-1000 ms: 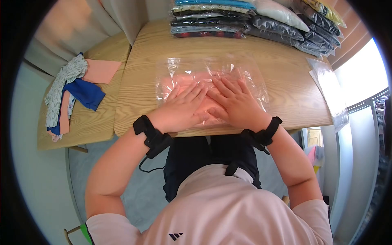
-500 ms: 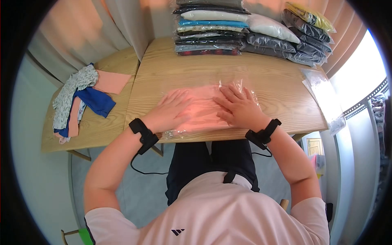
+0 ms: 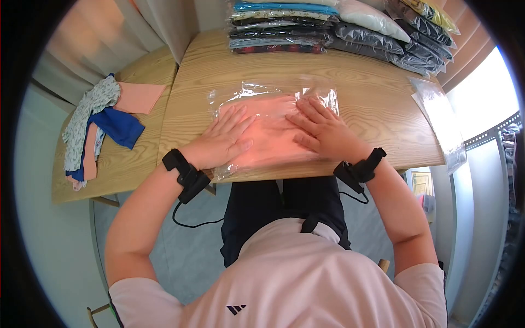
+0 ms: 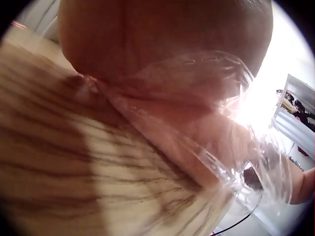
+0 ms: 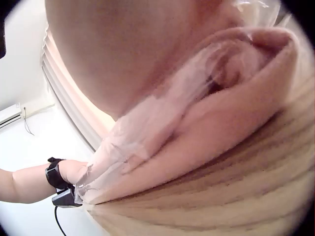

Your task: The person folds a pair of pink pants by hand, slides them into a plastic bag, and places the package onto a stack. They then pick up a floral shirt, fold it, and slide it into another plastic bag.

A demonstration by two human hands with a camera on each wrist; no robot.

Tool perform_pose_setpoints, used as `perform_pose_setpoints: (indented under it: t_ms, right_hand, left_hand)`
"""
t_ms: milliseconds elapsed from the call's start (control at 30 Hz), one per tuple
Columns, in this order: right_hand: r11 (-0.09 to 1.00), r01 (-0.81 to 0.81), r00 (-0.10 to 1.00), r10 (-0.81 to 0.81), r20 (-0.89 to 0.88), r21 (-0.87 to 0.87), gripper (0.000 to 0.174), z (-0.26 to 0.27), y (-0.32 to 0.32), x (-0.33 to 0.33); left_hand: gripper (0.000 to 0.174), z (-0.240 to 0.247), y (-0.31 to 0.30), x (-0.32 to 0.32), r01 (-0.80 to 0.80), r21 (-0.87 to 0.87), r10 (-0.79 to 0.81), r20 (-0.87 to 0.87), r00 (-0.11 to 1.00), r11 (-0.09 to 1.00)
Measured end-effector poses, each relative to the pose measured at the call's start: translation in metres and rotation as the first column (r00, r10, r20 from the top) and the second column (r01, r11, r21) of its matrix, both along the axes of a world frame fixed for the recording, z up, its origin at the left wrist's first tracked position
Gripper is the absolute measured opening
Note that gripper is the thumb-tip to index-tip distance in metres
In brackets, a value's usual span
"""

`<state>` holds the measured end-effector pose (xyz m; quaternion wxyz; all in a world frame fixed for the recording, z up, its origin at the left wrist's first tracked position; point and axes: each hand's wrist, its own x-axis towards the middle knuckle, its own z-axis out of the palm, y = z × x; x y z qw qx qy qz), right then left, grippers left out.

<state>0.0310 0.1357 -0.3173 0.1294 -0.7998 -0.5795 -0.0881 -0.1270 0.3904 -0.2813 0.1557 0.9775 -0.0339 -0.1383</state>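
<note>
A folded pink garment (image 3: 268, 131) lies flat inside a clear plastic bag (image 3: 254, 89) by the table's front edge. My left hand (image 3: 219, 141) rests on its left side with the fingers spread. On the right side lies my right hand (image 3: 327, 132), palm down, fingers extended over the film. The left wrist view has the palm close over crinkled plastic (image 4: 211, 160) near the wooden surface. From the right wrist, a thick fold of the pink garment (image 5: 211, 128) shows under the palm, with film along it. Both palms' undersides are partly hidden in the head view.
Stacks of bagged clothes (image 3: 281, 30) stand along the back of the table (image 3: 383, 120). Loose garments (image 3: 101, 123) lie to the left. A pile of clear bags (image 3: 440, 123) overhangs the right edge. Cables hang from the wrist cameras.
My hands have moved apart, from close together over the middle of the bag to its left and right sides. The head view tilted up, then down again.
</note>
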Motion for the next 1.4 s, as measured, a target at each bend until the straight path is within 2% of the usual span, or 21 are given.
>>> perform_pose_setpoints:
  t_ms: [167, 233, 267, 300, 367, 400, 433, 500, 533, 600, 633, 700, 833, 900, 1033, 1100, 1200, 1233, 1300, 1333, 1400]
  right_hand:
    - [0.996, -0.077, 0.995, 0.075, -0.066, -0.037, 0.048, -0.004, -0.005, 0.018]
    - [0.945, -0.327, 0.935, 0.328, -0.132, 0.028, 0.049, 0.01, -0.006, 0.029]
    - [0.987, -0.152, 0.96, 0.134, -0.245, -0.058, 0.048, 0.023, -0.018, 0.021]
    - [0.988, -0.149, 0.965, 0.133, -0.226, -0.052, 0.048, 0.026, -0.024, 0.018]
    - [0.99, 0.116, 0.988, -0.123, -0.094, -0.076, 0.046, 0.031, -0.04, 0.021]
    - [0.984, 0.179, 0.984, -0.179, -0.01, -0.018, 0.046, 0.04, -0.048, 0.012]
    - [0.984, 0.168, 0.982, -0.172, 0.075, 0.055, 0.045, 0.045, -0.054, 0.004]
    - [0.985, 0.043, 0.999, -0.04, -0.021, 0.169, 0.041, 0.056, -0.051, -0.017]
    - [0.984, 0.048, 0.999, -0.045, -0.021, 0.174, 0.041, 0.059, -0.049, -0.027]
    - [0.995, -0.05, 0.988, 0.061, -0.14, 0.082, 0.035, 0.061, -0.047, -0.042]
    - [0.995, -0.048, 0.988, 0.06, -0.14, 0.084, 0.035, 0.058, -0.047, -0.045]
    - [0.995, 0.079, 0.99, -0.07, -0.125, 0.067, 0.035, 0.049, -0.045, -0.046]
    - [0.984, 0.124, 0.989, -0.112, -0.098, 0.13, 0.037, 0.034, -0.043, -0.044]
    - [0.99, 0.106, 0.977, -0.087, -0.193, 0.093, 0.041, 0.036, -0.046, -0.045]
    - [0.995, 0.066, 0.934, -0.033, -0.355, 0.081, 0.048, 0.046, -0.051, -0.034]
    - [1.0, -0.005, 0.924, -0.006, -0.383, -0.028, 0.06, 0.058, -0.052, -0.028]
    - [0.998, -0.027, 0.934, 0.046, -0.354, 0.057, 0.071, 0.079, -0.054, -0.02]
    - [0.998, -0.026, 0.935, 0.046, -0.351, 0.061, 0.071, 0.078, -0.054, -0.013]
    - [0.952, -0.053, 0.708, 0.248, -0.662, 0.3, 0.077, 0.075, -0.052, -0.001]
    - [0.949, -0.051, 0.712, 0.253, -0.655, 0.311, 0.077, 0.078, -0.048, 0.004]
    - [0.97, -0.054, 0.691, 0.209, -0.692, 0.239, 0.074, 0.085, -0.036, 0.009]
  left_hand:
    - [0.06, -0.018, 0.009, 0.001, 0.057, 0.028, -0.059, 0.111, 0.992, 0.998]
    - [0.06, -0.023, 0.011, 0.001, 0.07, 0.012, -0.071, 0.159, 0.985, 0.997]
    - [0.059, -0.023, 0.012, 0.002, 0.089, 0.0, -0.087, 0.213, 0.973, 0.996]
    - [0.059, -0.017, 0.014, 0.002, 0.092, 0.01, -0.092, 0.23, 0.969, 0.996]
    - [0.058, -0.008, 0.012, -0.002, 0.122, -0.009, -0.113, 0.318, 0.941, 0.993]
    - [0.06, 0.001, 0.008, -0.006, 0.113, -0.073, -0.068, 0.456, 0.887, 0.991]
    - [0.056, 0.013, 0.001, -0.013, 0.117, -0.1, -0.041, 0.561, 0.826, 0.988]
    - [0.051, 0.018, -0.012, -0.028, 0.123, -0.221, 0.03, 0.584, 0.811, 0.968]
    - [0.051, 0.024, -0.024, -0.037, 0.128, -0.216, 0.023, 0.585, 0.811, 0.968]
    - [0.05, 0.034, -0.048, -0.053, 0.026, -0.093, 0.016, 0.426, 0.905, 0.995]
    - [0.05, 0.03, -0.052, -0.056, 0.028, -0.092, 0.014, 0.426, 0.905, 0.995]
    - [0.053, 0.02, -0.054, -0.058, 0.017, 0.22, -0.14, 0.556, 0.82, 0.975]
    - [0.051, -0.005, -0.052, -0.052, -0.048, 0.229, -0.092, 0.564, 0.82, 0.972]
    - [0.043, -0.012, -0.051, -0.049, -0.051, 0.208, -0.092, 0.623, 0.776, 0.977]
    - [0.034, 0.005, -0.043, -0.042, -0.045, 0.11, -0.029, 0.589, 0.808, 0.993]
    - [0.029, 0.03, -0.037, -0.036, -0.109, 0.054, 0.09, 0.279, 0.956, 0.993]
    - [0.029, 0.049, -0.011, -0.033, -0.085, -0.13, 0.112, 0.223, 0.968, 0.988]
    - [0.029, 0.056, -0.005, -0.032, -0.083, -0.127, 0.11, 0.227, 0.968, 0.988]
    - [0.031, 0.076, 0.007, -0.031, -0.09, -0.394, 0.176, 0.188, 0.966, 0.915]
    - [0.031, 0.088, 0.012, -0.03, -0.16, -0.437, 0.215, 0.079, 0.974, 0.885]
    - [0.032, 0.09, 0.039, -0.022, -0.15, -0.447, 0.182, 0.03, 0.983, 0.882]
